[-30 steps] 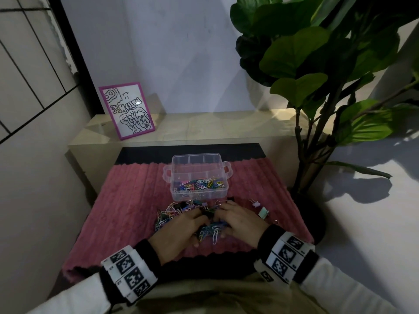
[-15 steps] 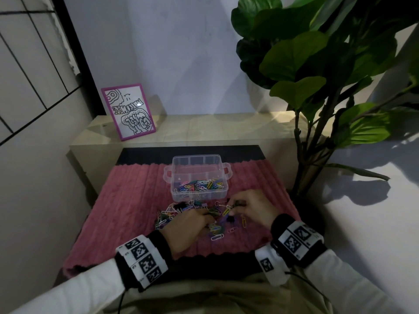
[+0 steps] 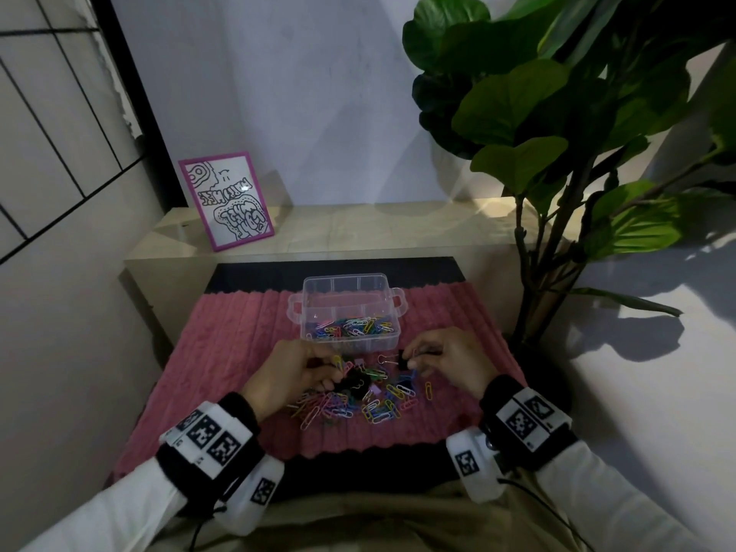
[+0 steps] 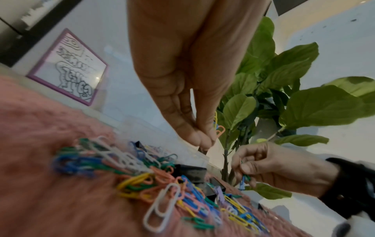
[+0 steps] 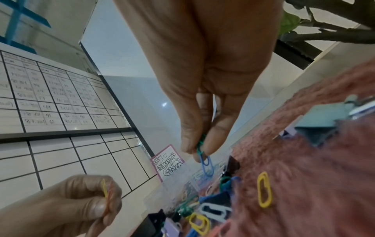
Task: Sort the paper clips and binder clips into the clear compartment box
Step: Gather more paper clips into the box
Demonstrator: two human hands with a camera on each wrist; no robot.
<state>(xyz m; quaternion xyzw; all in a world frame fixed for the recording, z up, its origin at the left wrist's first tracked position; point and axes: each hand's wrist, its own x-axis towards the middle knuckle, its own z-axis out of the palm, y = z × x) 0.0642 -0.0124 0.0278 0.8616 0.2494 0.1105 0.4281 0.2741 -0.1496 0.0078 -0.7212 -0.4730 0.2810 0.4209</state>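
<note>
A heap of coloured paper clips mixed with black and lilac binder clips lies on the pink mat. The clear compartment box stands just behind it, its near compartment holding several paper clips. My left hand hovers over the heap's left side and pinches yellow and orange paper clips. My right hand is lifted at the heap's right and pinches a green and a blue paper clip. A black binder clip shows by its fingertips.
A pink-framed drawing leans on the beige ledge behind the mat. A large leafy plant rises at the right, its stem beside the mat. A gridded whiteboard covers the left wall. A teal binder clip lies off to the right.
Both hands have lifted off the heap and parted, each now pinching paper clips; the right hand moved right and toward the box, and the heap lies exposed.
</note>
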